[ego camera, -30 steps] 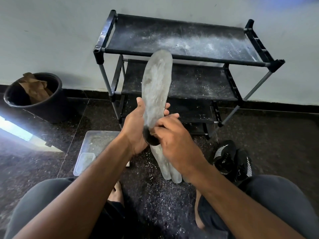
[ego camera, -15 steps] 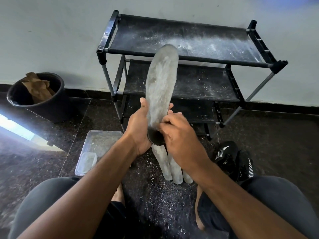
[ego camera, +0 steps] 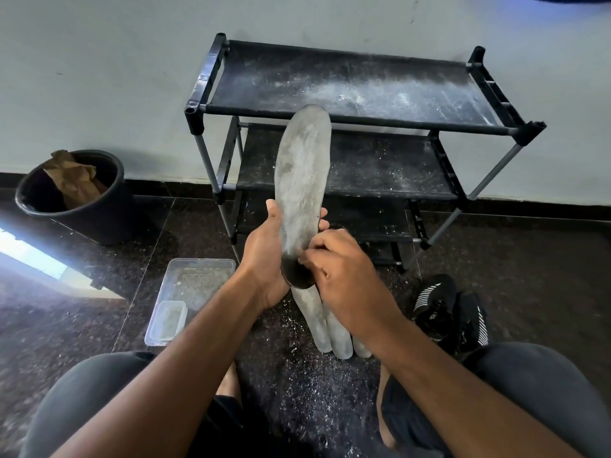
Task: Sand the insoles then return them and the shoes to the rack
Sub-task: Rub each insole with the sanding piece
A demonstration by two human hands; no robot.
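A long grey, dust-covered insole (ego camera: 302, 173) stands upright in front of me, its heel end still dark. My left hand (ego camera: 267, 256) grips it from behind near the heel. My right hand (ego camera: 344, 276) has its fingers curled against the insole's lower right edge; what it pinches there is hidden by the fingers. Several other grey insoles (ego camera: 330, 328) lie side by side on the floor under my hands. Black shoes with white stripes (ego camera: 449, 312) sit on the floor at the right. The black shoe rack (ego camera: 347, 94) stands against the wall, its shelves dusty and bare.
A clear plastic tray (ego camera: 198, 279) with a small tub (ego camera: 167, 322) in it lies on the dark floor at the left. A black bin (ego camera: 72, 196) holding brown paper stands at the far left by the wall. Grey dust litters the floor between my knees.
The insole has tilted slightly and my right hand has shifted a little up along its lower right edge. My left hand keeps its grip.
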